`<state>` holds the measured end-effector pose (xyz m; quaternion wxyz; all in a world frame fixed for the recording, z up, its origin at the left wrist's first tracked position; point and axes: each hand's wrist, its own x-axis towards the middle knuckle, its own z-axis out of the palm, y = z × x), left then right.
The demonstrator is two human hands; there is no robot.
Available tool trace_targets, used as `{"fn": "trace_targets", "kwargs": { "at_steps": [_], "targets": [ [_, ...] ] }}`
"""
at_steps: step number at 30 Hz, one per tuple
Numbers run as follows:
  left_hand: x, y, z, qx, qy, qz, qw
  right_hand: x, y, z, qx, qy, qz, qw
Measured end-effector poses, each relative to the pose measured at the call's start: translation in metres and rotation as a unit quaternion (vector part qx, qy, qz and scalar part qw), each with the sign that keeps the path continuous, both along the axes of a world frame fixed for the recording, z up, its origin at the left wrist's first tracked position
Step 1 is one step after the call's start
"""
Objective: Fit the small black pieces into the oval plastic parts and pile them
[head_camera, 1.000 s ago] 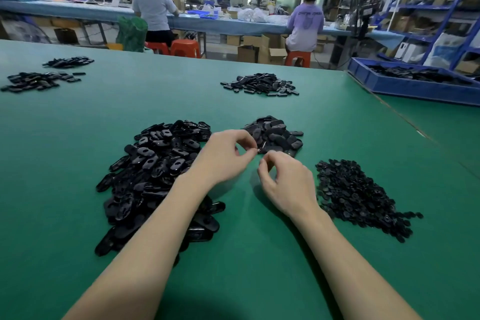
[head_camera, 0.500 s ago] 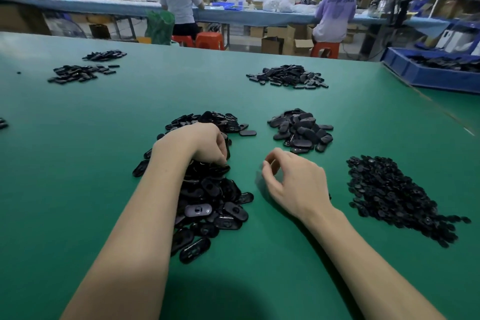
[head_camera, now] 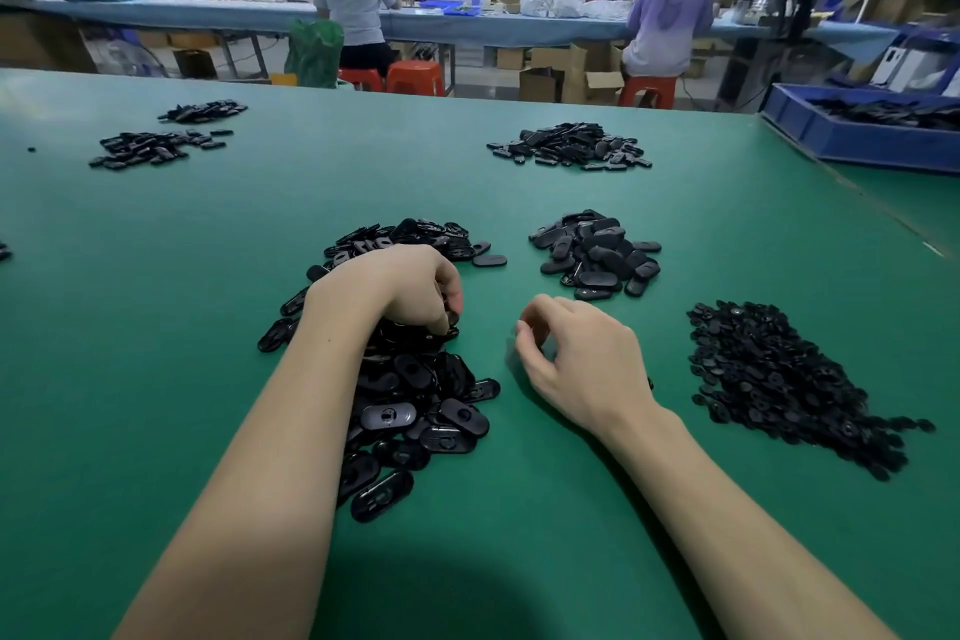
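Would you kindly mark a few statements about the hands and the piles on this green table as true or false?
1. The left hand reaches into the big pile of oval parts. True.
2. The right hand rests in the pile of small pieces. False: it is over bare table, between the piles.
3. A blue bin sits at the table's far right. True.
4. The small pieces lie left of the oval parts. False: they lie to the right.
5. The stools behind the table are blue. False: they are orange-red.
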<state>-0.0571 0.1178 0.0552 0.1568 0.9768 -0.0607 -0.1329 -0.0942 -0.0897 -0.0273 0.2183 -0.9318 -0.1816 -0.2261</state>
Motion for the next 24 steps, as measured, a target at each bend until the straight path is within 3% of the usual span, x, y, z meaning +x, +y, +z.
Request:
{"fn": "trace_targets", "kwargs": {
  "at_steps": [8,10,12,14,16,17,19,20,21,22,24],
  "targets": [
    [-0.003,-0.014,0.0,-0.125,-0.021,-0.023,0.992,0.002,-0.001,-0.001,0.017,0.003,-0.005,1.0],
    [-0.004,-0.024,-0.002,-0.184,-0.017,-0.035,0.982,0.006,-0.003,0.001,0.085,0.035,-0.031,0.995],
    [-0.005,-0.037,-0.006,-0.238,-0.012,-0.041,0.97,0.011,-0.008,0.006,0.228,0.076,-0.043,0.97],
    [-0.006,-0.051,-0.012,-0.279,-0.004,-0.041,0.959,0.015,-0.015,0.013,0.386,0.103,-0.043,0.916],
    [-0.006,-0.065,-0.021,-0.314,0.007,-0.034,0.949,0.019,-0.023,0.022,0.523,0.139,-0.049,0.839],
    [-0.007,-0.072,-0.025,-0.329,0.011,-0.029,0.944,0.022,-0.028,0.027,0.6,0.167,-0.051,0.78],
    [-0.008,-0.084,-0.031,-0.354,0.025,-0.023,0.934,0.027,-0.039,0.035,0.749,0.237,-0.028,0.619],
    [-0.009,-0.089,-0.034,-0.368,0.035,-0.021,0.929,0.03,-0.044,0.037,0.785,0.264,-0.014,0.561],
    [-0.009,-0.094,-0.037,-0.38,0.043,-0.019,0.924,0.031,-0.049,0.037,0.783,0.285,-0.009,0.553],
    [-0.01,-0.098,-0.04,-0.388,0.049,-0.015,0.92,0.032,-0.052,0.037,0.751,0.301,-0.012,0.587],
    [-0.011,-0.105,-0.044,-0.391,0.054,-0.003,0.919,0.033,-0.056,0.038,0.633,0.319,-0.028,0.705]
  ]
}}
